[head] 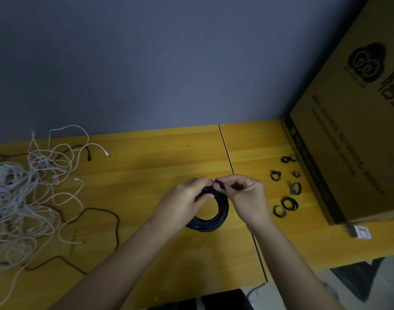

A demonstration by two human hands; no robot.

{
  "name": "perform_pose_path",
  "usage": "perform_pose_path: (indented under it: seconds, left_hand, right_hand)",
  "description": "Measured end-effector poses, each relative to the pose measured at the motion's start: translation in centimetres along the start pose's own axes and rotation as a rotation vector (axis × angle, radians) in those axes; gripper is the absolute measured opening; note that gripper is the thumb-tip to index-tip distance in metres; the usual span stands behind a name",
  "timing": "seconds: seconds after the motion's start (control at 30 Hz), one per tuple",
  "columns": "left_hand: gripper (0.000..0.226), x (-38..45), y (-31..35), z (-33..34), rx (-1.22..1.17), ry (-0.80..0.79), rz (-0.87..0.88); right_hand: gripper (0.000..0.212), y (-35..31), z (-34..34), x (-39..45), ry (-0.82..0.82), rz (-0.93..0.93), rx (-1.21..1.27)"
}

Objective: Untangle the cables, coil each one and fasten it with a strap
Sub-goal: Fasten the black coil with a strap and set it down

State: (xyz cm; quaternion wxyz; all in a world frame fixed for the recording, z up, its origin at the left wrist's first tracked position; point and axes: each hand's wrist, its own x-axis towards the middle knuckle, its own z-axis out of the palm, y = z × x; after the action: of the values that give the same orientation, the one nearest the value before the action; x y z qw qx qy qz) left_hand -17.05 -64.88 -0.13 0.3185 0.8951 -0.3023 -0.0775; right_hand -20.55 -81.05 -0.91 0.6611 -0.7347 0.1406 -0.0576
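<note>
A black cable wound into a coil (216,217) stands tilted on the yellow wooden table (160,157), held up at its top. My left hand (185,200) grips the top of the coil with curled fingers. My right hand (243,193) pinches a black strap (220,185) at the top of the coil, right beside my left fingertips. A tangle of white cables (23,198) lies at the left, with a loose black cable (106,220) winding out of it. Several rolled black straps (289,203) lie to the right of my hands.
A large cardboard box (348,130) stands on the table at the right, close behind the straps. A small card (361,232) lies by its near corner. A grey wall rises behind the table. A seam (227,153) divides the tabletop.
</note>
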Motion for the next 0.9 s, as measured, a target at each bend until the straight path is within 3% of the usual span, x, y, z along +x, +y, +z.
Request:
perform_pose_path:
  seconds: [0.1,0.23,0.37,0.47,0.7,0.9]
  left_hand:
    - [0.028,0.4,-0.4,-0.5,-0.104,0.008,-0.048]
    - [0.009,1.1,-0.4,-1.1,-0.378,0.013,-0.187]
    - [0.013,1.7,-0.2,-1.6,-0.588,0.002,-0.274]
    - [0.009,2.1,-0.3,-2.0,-0.681,-0.004,-0.299]
    - [0.009,2.4,0.0,-2.5,-0.779,-0.025,-0.315]
    - [0.011,2.5,-0.1,-2.9,-0.796,-0.084,-0.305]
  right_hand:
    - [0.024,-0.2,0.0,-0.4,-0.021,-0.14,-0.18]
    - [0.022,-0.1,0.2,-1.0,0.029,-0.564,-0.614]
    - [0.027,-0.4,-0.3,-0.7,-0.052,-0.692,-0.76]
    - [0.032,-0.6,-1.0,-0.7,-0.138,-0.669,-0.791]
    - [0.022,-2.2,-0.6,-0.4,-0.089,-0.322,-0.37]
    - [0.023,-3.6,-1.1,0.0,-0.145,-0.225,-0.397]
